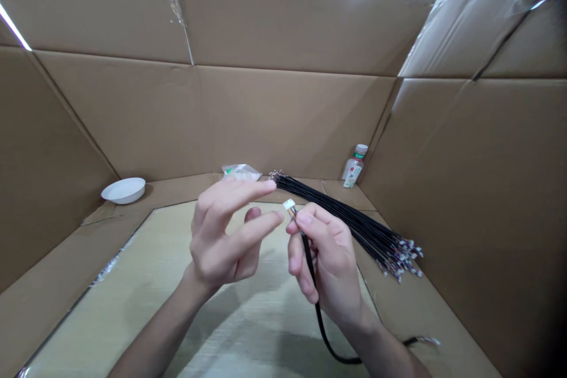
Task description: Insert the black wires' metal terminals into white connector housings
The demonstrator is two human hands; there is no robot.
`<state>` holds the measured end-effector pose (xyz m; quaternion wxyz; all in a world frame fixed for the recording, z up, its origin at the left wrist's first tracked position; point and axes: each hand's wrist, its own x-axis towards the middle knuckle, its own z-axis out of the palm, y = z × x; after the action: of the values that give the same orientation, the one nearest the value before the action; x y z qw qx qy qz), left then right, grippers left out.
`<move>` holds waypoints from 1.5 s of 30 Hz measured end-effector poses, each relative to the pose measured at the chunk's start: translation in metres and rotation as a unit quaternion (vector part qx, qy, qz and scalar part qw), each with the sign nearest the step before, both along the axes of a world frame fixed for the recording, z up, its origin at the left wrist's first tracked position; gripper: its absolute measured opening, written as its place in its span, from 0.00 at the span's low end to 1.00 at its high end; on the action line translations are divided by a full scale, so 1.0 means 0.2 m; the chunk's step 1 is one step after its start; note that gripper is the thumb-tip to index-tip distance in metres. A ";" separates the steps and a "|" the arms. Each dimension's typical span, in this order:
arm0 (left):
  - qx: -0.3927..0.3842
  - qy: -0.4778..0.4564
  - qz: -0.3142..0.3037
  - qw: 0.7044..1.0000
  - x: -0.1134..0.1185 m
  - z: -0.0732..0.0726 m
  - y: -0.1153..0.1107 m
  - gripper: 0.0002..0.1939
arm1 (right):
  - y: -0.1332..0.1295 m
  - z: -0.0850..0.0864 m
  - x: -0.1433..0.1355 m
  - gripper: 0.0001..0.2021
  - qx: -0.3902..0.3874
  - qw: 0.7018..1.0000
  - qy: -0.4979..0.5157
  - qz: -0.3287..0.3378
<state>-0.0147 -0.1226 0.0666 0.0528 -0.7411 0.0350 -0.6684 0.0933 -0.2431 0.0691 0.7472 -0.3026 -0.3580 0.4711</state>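
Observation:
Between the thumb and fingers of my right hand [325,254] is a black sheathed cable [322,325], pinched near its upper end. A white plug connector [289,205] with thin coloured wires sticks up past those fingertips. The cable hangs down, curves under my right forearm, and its other end with bare-looking thin wires lies to the right. My left hand [228,230] is raised just left of the connector, fingers apart and nothing in them. Its fingertips are close to the connector but appear not to touch it.
A bundle of black cables [336,207] with connector ends lies at the back right. A clear bottle with a white cap [355,166] leans in the right corner. A clear plastic bag [241,172] and a white bowl [124,191] sit along the back. Cardboard walls [292,118] surround the table.

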 end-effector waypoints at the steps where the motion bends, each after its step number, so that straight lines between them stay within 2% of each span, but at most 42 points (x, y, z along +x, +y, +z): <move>1: 0.045 -0.010 0.037 0.998 0.00 0.00 0.01 0.17 | 0.00 0.00 0.00 0.13 -0.002 1.000 0.002 0.005; 4: 0.098 -0.043 0.095 0.990 0.00 0.01 0.00 0.17 | -0.01 0.01 0.00 0.13 -0.010 1.000 0.008 0.019; 9: 0.093 -0.053 0.112 0.988 0.00 0.01 -0.02 0.18 | -0.02 0.01 0.00 0.13 -0.012 0.999 0.021 0.031; 27: 0.107 -0.063 0.092 0.988 0.01 0.03 -0.03 0.17 | -0.02 0.00 -0.01 0.13 -0.005 0.999 0.019 0.047; 40: 0.175 -0.096 0.115 0.973 0.00 0.03 0.02 0.17 | 0.00 0.00 -0.02 0.14 -0.003 0.999 0.003 0.035; 45: 0.153 -0.104 0.122 0.975 0.01 0.02 0.02 0.15 | 0.00 -0.01 -0.03 0.15 -0.003 0.999 -0.008 0.031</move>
<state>-0.0133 -0.1186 0.0715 0.2499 -0.6494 0.0406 -0.7170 0.0872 -0.2436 0.0673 0.7284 -0.2975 -0.3715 0.4929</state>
